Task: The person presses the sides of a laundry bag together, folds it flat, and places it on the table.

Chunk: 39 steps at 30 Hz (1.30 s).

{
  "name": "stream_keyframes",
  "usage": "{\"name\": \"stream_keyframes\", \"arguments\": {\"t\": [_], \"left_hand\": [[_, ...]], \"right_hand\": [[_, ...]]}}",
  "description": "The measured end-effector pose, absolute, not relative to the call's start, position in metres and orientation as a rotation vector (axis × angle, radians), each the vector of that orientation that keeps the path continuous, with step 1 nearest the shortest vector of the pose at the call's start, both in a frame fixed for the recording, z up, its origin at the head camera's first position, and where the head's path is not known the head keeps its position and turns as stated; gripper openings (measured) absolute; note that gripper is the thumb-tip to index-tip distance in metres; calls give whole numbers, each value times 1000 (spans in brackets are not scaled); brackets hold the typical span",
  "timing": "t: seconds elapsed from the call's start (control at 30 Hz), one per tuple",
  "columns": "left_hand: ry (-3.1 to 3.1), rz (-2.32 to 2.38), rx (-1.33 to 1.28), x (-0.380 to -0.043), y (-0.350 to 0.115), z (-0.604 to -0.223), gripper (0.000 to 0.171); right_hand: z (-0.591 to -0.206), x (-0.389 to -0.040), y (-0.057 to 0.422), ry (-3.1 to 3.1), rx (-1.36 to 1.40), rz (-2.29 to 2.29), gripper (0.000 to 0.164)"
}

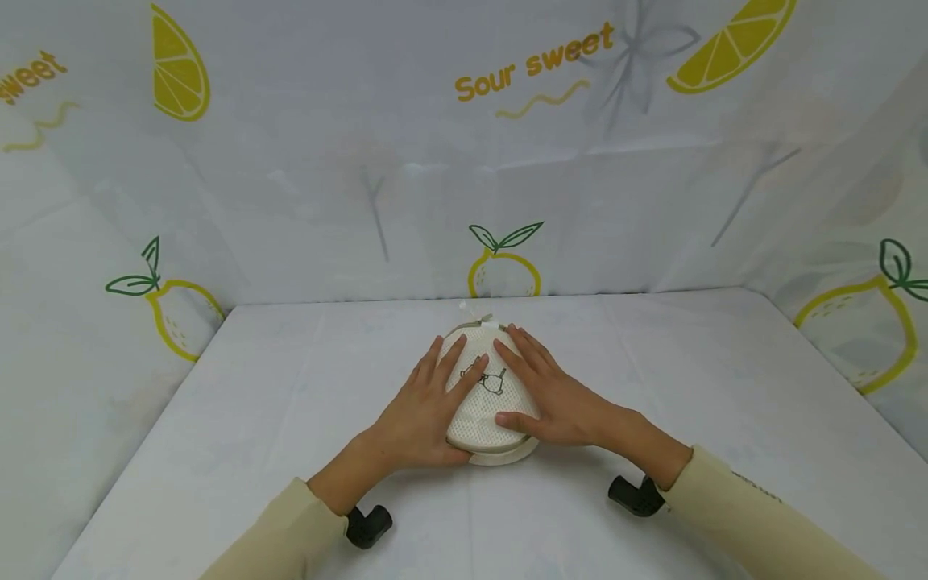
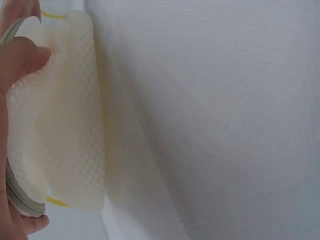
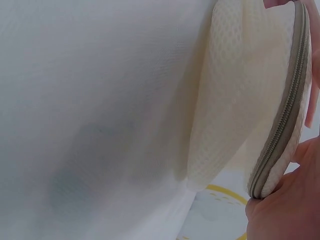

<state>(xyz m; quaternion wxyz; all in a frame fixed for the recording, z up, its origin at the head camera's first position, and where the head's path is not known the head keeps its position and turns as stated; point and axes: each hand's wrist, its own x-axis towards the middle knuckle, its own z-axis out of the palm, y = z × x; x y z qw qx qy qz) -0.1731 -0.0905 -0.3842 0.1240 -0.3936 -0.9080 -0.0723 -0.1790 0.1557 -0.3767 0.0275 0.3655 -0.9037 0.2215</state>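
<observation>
A cream mesh laundry bag (image 1: 484, 423) with a dark printed drawing lies on the table between both hands. My left hand (image 1: 422, 415) rests on its left side with the fingers spread across the top, the thumb at the near edge. From the right, my right hand (image 1: 564, 403) lies over the bag with its fingers extended. In the left wrist view, the left thumb (image 2: 27, 60) presses into the soft mesh wall (image 2: 75, 130). A grey-green zipper (image 3: 287, 112) runs round the upper rim in the right wrist view and looks closed along the visible stretch.
A white cloth covers the table (image 1: 348, 362). Behind it hangs a white curtain (image 1: 304, 201) printed with lemons and lettering. Black wrist devices (image 1: 370, 528) sit beneath both forearms, close to the tabletop.
</observation>
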Motion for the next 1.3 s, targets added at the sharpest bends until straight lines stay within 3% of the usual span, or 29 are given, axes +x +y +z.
{"name": "stream_keyframes", "arguments": {"t": [0.73, 1.3], "left_hand": [[-2705, -162, -1174, -167, -89, -401, 105], [-2746, -210, -1172, -166, -88, -408, 116]], "right_hand": [[-390, -179, 158, -2884, 1146, 650, 94], [-399, -180, 160, -2887, 1179, 613, 93]]}}
